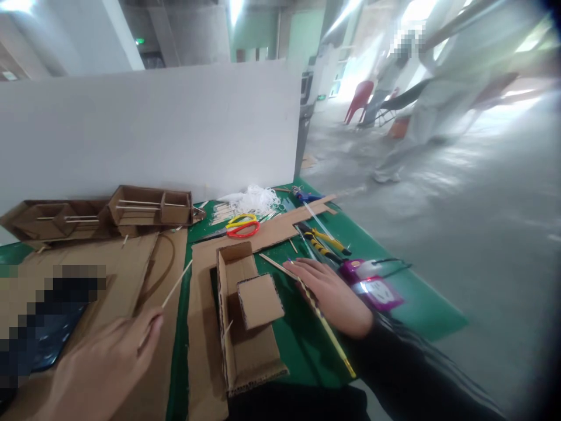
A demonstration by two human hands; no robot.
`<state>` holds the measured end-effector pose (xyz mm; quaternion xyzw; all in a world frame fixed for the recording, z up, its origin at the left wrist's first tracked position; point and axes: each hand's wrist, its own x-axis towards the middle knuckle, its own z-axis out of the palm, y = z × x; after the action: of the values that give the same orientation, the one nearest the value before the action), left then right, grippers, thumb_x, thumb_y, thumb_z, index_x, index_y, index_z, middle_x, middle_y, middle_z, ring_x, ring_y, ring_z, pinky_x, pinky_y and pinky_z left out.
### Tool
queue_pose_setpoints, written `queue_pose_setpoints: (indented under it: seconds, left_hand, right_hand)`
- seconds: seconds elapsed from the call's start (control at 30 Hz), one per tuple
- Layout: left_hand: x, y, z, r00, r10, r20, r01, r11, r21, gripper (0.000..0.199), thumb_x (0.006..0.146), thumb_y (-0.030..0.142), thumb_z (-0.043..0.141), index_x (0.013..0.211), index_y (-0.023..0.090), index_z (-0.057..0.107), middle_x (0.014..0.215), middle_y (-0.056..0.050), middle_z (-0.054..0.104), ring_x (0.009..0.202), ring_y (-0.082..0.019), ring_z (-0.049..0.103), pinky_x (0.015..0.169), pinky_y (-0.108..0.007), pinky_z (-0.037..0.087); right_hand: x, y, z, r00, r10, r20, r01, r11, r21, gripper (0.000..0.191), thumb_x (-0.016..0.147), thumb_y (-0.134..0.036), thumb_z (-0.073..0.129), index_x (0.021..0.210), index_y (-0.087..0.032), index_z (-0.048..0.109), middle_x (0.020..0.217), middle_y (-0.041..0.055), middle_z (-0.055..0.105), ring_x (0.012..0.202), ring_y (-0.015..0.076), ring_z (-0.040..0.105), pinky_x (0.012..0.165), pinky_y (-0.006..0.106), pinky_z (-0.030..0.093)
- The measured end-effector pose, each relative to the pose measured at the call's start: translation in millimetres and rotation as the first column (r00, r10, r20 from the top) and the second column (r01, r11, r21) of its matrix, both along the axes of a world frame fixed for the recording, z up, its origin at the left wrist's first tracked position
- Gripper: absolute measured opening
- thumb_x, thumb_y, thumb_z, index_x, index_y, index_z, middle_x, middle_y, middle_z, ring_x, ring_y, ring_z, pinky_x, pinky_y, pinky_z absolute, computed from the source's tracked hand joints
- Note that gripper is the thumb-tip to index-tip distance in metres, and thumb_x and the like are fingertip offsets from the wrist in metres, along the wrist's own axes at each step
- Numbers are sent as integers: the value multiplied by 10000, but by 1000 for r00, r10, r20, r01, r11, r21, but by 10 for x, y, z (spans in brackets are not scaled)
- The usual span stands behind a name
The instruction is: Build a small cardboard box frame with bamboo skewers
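A thin wooden stick [177,283] slants up from my left hand [111,356], pinched between thumb and fingers. My right hand [331,292] is palm down at the table's right, fingers fairly straight and close together over a yellow patterned pencil [331,338]. The pencil passes under the fingers, its dark tip showing beyond them; the thumb is mostly hidden. Another wooden stick [274,263] reaches to those fingertips. Between my hands lies an open cardboard tray [222,327], with a square cardboard piece [260,301] raised inside it.
Joined cardboard boxes [149,204] with sticks across them stand back left. Scissors [243,227], white string [256,200], pliers [322,240] and a purple-and-white item [374,289] lie on the green table [432,316]. A white panel [153,128] rises behind. A dark, partly blurred device [61,333] is at left.
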<state>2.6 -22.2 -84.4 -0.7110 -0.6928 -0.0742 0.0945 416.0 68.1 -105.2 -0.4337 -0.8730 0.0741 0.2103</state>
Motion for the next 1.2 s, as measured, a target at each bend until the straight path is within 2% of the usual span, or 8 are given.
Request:
queue_pose_setpoints:
  seconds: [0.13,0.27,0.4,0.5,0.63,0.77,0.93,1.2]
  left_hand:
    - [344,10,179,999,-43,-25,37,979,-202,329,953,474,401,1070,350,683,866,-2,734,778,-242,719,597,-313,501]
    - [564,75,352,970,-223,98,234,965,-116,414,907,571,473,1205,307,586,916,-19,709,866,-246,694,688,-341,536]
    - [895,198,428,875,-453,174,462,887,-15,733,796,613,615,1405,271,391,1385,-78,549,1273,-307,503,1020,-451,454]
    - [1168,341,424,852,-481,205,507,856,-102,885,742,666,639,1446,207,361,1485,-105,452,1375,-328,386,1121,-496,355]
    - [1358,480,408,853,-453,257,503,847,-175,806,724,643,662,1365,189,484,1453,-120,491,1398,-346,348,1170,-566,237]
    - [1342,450,408,836,-429,342,500,853,-152,696,690,543,726,1282,231,538,1378,-102,551,1363,-346,390,1170,-583,217]
    - [1292,336,404,787,-445,428,538,834,-123,698,623,489,772,1232,238,540,1332,-109,532,1326,-366,389,1150,-585,241]
    - [1296,341,369,743,-467,480,583,803,-122,691,645,640,713,1149,187,577,1119,-85,585,1137,-318,501,1163,-554,183]
  right_hand:
    - [-63,56,-47,991,66,116,-61,997,-45,661,817,11,417,1445,-197,421,1414,87,552,1348,285,430,1048,487,433]
    - [-133,56,-96,983,96,158,-86,994,-68,723,775,-18,453,1475,-180,370,1414,105,549,1332,301,443,1030,486,428]
    - [-144,43,-121,995,-7,101,3,999,40,751,787,-22,437,1511,-122,262,1370,149,567,1259,279,502,1000,443,440]
    - [-77,69,-81,981,-189,50,179,971,160,510,896,-99,409,1403,-139,429,1268,136,632,1166,278,562,967,431,447]
    - [78,131,88,896,-445,15,428,871,241,354,942,-217,436,1276,-148,530,1216,134,658,1132,301,576,931,433,449]
    - [166,187,287,822,-547,159,518,834,193,300,946,-260,452,1205,-177,578,1177,115,668,1103,315,575,882,433,450]
    - [73,272,360,788,-510,345,515,853,84,247,953,-289,460,1104,-202,635,1147,107,674,1080,330,585,844,443,435]
    - [-433,411,367,875,-323,360,347,938,-1,188,918,-311,547,1023,-215,669,1054,62,711,1026,272,625,871,383,420]
